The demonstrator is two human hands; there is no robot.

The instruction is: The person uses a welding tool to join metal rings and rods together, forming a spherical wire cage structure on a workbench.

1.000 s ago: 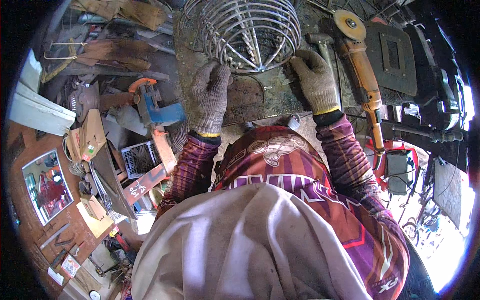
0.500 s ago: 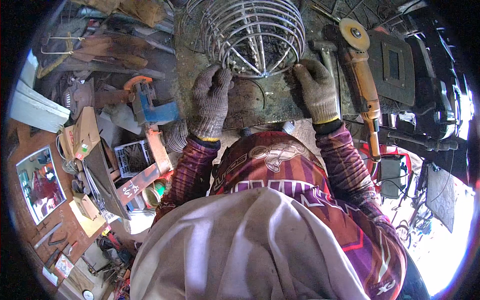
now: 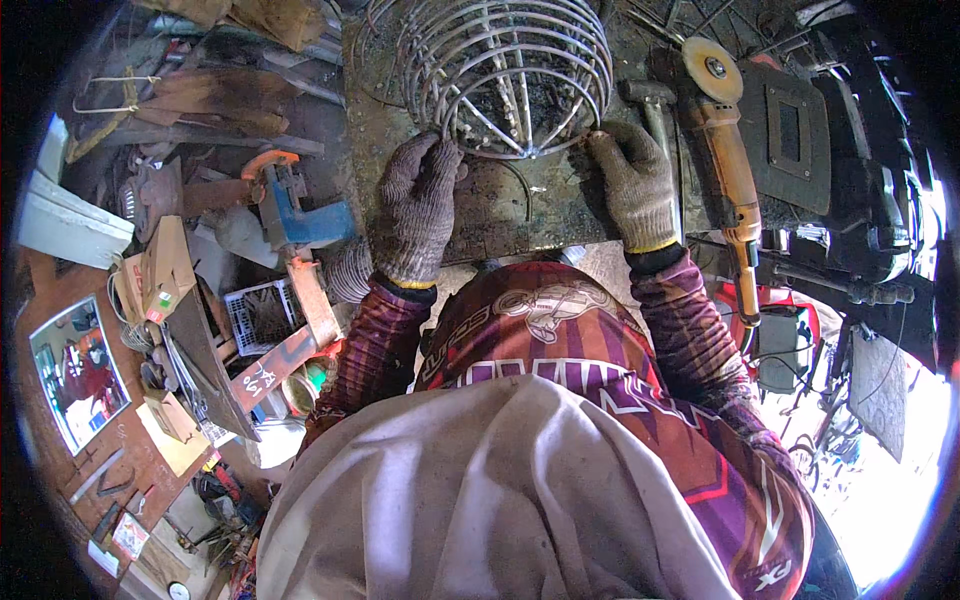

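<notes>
A round cage of bent metal rods (image 3: 531, 154), its rings joined by several straight ribs, rests on the dark, worn workbench (image 3: 485, 218) at the top of the view. My left hand (image 3: 417, 205), in a grey knitted glove, pinches the near ring at its left side, thumb and fingers closed on the rod. On the opposite side my right hand (image 3: 633, 188), gloved alike, has its thumb and fingertips closed at the same ring. The fingers curled beneath are partly hidden. Just right of that hand lies a hammer (image 3: 656, 115).
An angle grinder (image 3: 728, 160) with a pale disc lies right of the hammer, beside a dark plate with a rectangular window (image 3: 790, 130). Left of the bench are a blue clamp-like tool (image 3: 312, 222), a white crate (image 3: 262, 318) and cardboard boxes (image 3: 165, 270). Metal rods lie at the far right.
Both hands keep their hold on the cage. The cage and hands show only a very slight shift, and the view has moved a little.
</notes>
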